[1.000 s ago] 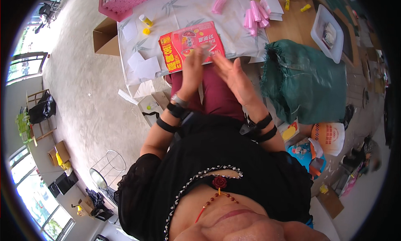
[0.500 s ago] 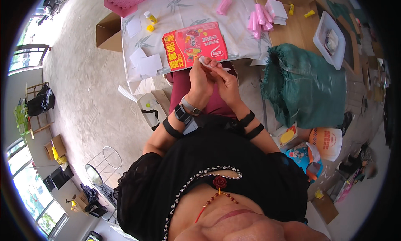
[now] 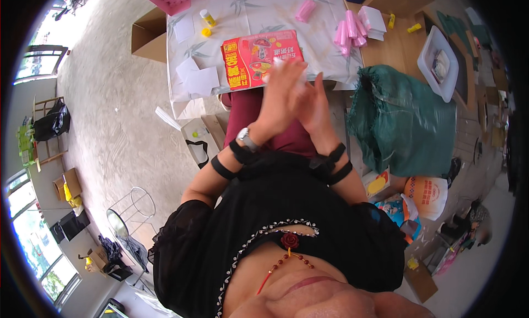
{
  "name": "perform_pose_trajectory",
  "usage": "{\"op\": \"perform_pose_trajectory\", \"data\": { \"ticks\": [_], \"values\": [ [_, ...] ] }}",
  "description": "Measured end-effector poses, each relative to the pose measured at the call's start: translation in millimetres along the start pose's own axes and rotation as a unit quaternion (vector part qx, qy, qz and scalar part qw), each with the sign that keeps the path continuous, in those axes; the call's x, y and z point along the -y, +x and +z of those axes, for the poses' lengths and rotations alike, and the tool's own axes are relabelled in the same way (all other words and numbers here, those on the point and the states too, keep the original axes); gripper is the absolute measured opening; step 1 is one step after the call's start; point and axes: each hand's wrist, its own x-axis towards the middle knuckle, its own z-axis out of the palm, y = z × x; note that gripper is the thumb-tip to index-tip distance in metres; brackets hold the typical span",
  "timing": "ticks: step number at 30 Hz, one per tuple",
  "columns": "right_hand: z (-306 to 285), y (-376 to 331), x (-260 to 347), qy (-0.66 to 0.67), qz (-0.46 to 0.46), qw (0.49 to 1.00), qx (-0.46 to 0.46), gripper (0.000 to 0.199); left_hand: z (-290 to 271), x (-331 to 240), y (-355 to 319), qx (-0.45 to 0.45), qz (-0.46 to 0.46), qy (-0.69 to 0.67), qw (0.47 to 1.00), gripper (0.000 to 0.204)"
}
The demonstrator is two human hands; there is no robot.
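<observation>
My left hand (image 3: pixel 279 97) and my right hand (image 3: pixel 316 108) are pressed together above my lap, at the table's front edge, their fingers stretched upward. Between the palms they hold a small rolled piece of white paper (image 3: pixel 277 60), mostly hidden and smeared by motion. Right behind the hands lies a flat red and yellow printed cardboard sheet (image 3: pixel 238 64), partly covered by my left fingers. White paper squares (image 3: pixel 205 80) lie left of the cardboard, and a glue stick (image 3: pixel 206 16) stands farther back with its yellow cap (image 3: pixel 206 32) beside it.
Pink rolled tubes (image 3: pixel 343 38) and a stack of white paper (image 3: pixel 373 21) lie at the table's right. A pink box (image 3: pixel 171 1) of tubes sits back left. A white plastic tray (image 3: pixel 423 59) and a green woven sack (image 3: pixel 408 125) are on the right; a cardboard box (image 3: pixel 147 34) stands left.
My hands have gone from pinching the rolled white paper with fingertips to flat palms pressed around it. The left hand has slid up and forward over the right.
</observation>
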Motion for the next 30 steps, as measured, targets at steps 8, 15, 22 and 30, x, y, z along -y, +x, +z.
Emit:
{"op": "perform_pose_trajectory", "data": {
  "ticks": [8, 15, 22, 30],
  "values": [
    [-3.9, 9.9, 0.2, -0.085, -0.157, 0.969, -0.170, 0.048, -11.1, -17.6, 5.9, 0.001, -0.258, -0.590, 0.765, 0.046],
    [18.1, 5.0, -46.5, -0.219, -0.111, 0.916, -0.316, 0.026, 47.2, 22.0, -5.0, 0.048, -0.342, -0.273, 0.898, 0.037],
    [-12.0, -16.3, -29.9, -0.183, -0.217, 0.921, -0.266, 0.029, 48.7, 26.9, -2.8, 0.094, -0.234, -0.041, 0.967, 0.014],
    [7.4, -29.9, -6.4, -0.035, -0.104, 0.981, -0.163, 0.056, 43.0, -23.9, -1.0, 0.069, 0.080, 0.003, 0.994, 0.044]
  ]
}}
